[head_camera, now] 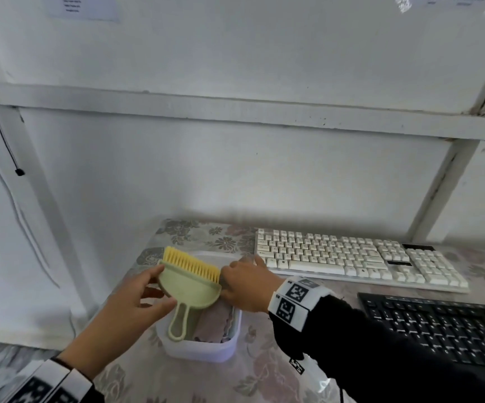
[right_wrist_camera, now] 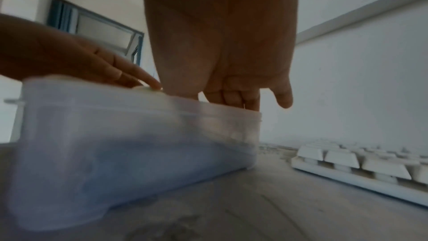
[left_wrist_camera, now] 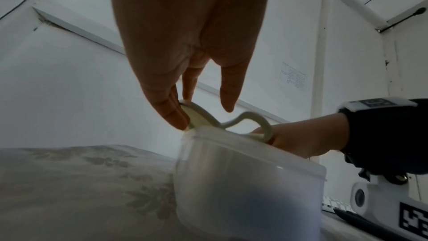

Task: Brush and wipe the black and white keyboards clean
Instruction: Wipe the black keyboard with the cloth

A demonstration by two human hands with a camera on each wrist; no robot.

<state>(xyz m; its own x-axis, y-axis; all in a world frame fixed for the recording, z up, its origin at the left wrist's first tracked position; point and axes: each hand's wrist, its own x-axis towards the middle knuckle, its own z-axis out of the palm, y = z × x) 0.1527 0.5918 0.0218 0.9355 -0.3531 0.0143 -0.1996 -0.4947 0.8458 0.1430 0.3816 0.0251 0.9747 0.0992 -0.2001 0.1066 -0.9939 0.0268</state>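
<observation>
Pinched between thumb and fingers of the left hand (head_camera: 136,298), the green brush (head_camera: 190,289) sits tilted over the plastic tub (head_camera: 203,349), yellow bristles up and away, its loop handle hanging down into the tub. From the head view, the right hand (head_camera: 247,286) reaches over the tub's far right edge beside the brush head, fingers bent down out of sight; whether they hold anything I cannot tell. A mauve cloth (head_camera: 212,324) lies in the tub. To the right, the white keyboard (head_camera: 357,257) lies along the back of the flowered table (head_camera: 177,382), and the black keyboard (head_camera: 444,327) lies nearer, apart from it.

At the left wrist, fingertips (left_wrist_camera: 176,116) press the brush's edge (left_wrist_camera: 197,114) just above the tub rim (left_wrist_camera: 254,146), and the handle loop curves toward the right hand (left_wrist_camera: 305,140).

At the right wrist, the right hand's fingers (right_wrist_camera: 229,96) dip behind the tub wall (right_wrist_camera: 139,144), thumb held clear. Left-hand (right_wrist_camera: 69,58) fingers lie along the rim. White keys (right_wrist_camera: 361,164) sit near on the right.
</observation>
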